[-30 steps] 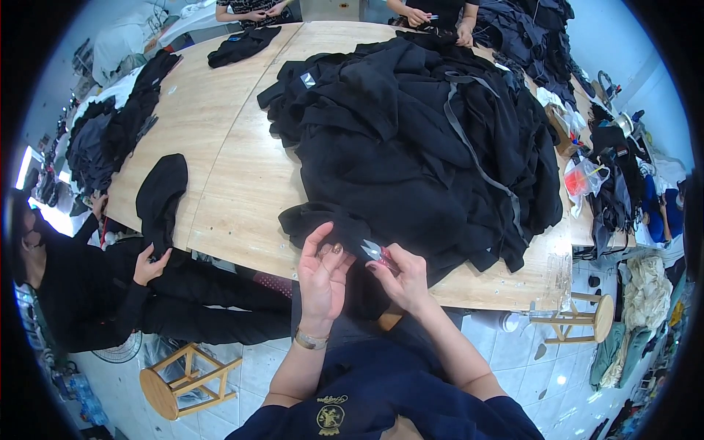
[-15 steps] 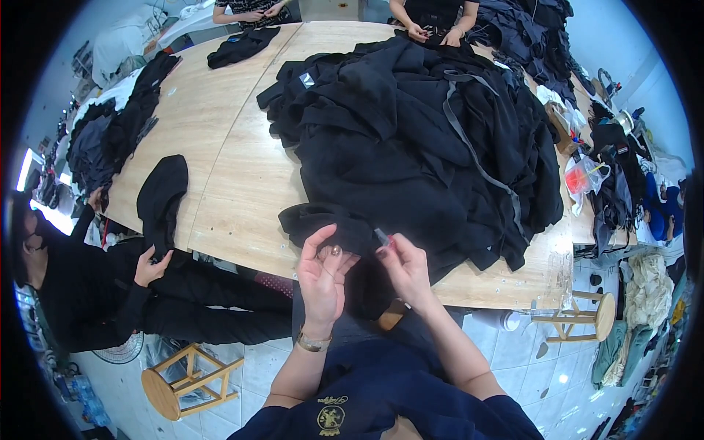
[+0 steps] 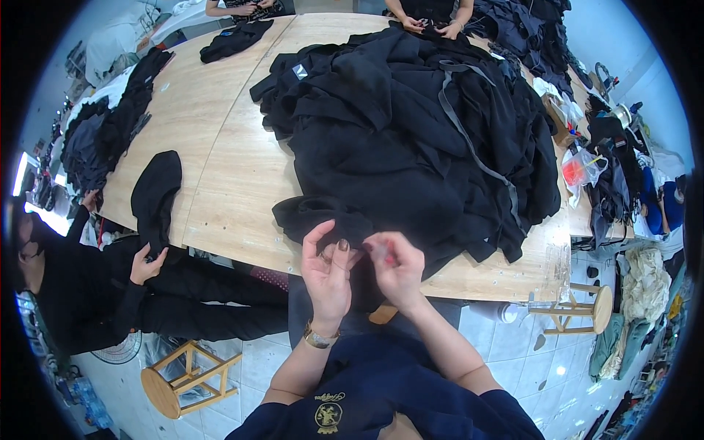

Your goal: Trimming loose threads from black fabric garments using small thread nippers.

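At the near table edge, my left hand [image 3: 328, 279] is closed with bent fingers on part of a black garment [image 3: 317, 214], its palm turned up. Close beside it on the right, my right hand [image 3: 400, 273] is curled around a small red-handled pair of thread snips [image 3: 389, 257], blurred by motion. The fingertips of both hands almost meet over the dark cloth. Behind them rises a large heap of black garments [image 3: 396, 139], with a grey strap [image 3: 469, 136] lying across it.
The wooden table [image 3: 220, 191] spans the view. On the left, a co-worker [image 3: 55, 293] in black holds a black piece of cloth [image 3: 156, 194]. Two more people work at the far edge. Wooden stools [image 3: 165, 389] stand at both sides, and a drink bag [image 3: 576, 170] sits at right.
My right hand has turned inward and moved slightly left and up toward the left hand; the snips' grey tip no longer shows clearly. The view has shifted slightly.
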Demonstrator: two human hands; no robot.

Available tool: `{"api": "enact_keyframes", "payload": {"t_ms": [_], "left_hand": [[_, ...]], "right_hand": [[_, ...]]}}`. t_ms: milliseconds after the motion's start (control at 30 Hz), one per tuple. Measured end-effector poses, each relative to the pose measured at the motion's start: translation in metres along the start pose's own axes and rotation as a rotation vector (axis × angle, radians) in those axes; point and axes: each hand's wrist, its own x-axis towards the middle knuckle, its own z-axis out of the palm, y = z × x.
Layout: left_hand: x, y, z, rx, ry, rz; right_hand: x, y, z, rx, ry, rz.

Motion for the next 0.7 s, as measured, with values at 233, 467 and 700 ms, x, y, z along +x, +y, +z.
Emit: {"api": "enact_keyframes", "payload": {"t_ms": [233, 467, 700], "left_hand": [[0.001, 0.005, 0.006, -0.041, 0.004, -0.028], [-0.001, -0.001, -0.008, 0.110, -0.051, 0.058], [-0.005, -0.002, 0.009, 0.306, -0.034, 0.178]], "right_hand": [[-0.001, 0.000, -0.006, 0.444, 0.078, 0.417], [0.002, -0.005, -0.006, 0.391, 0.008, 0.466], [0.005, -0.005, -0.004, 0.011, -0.156, 0.268]]}}
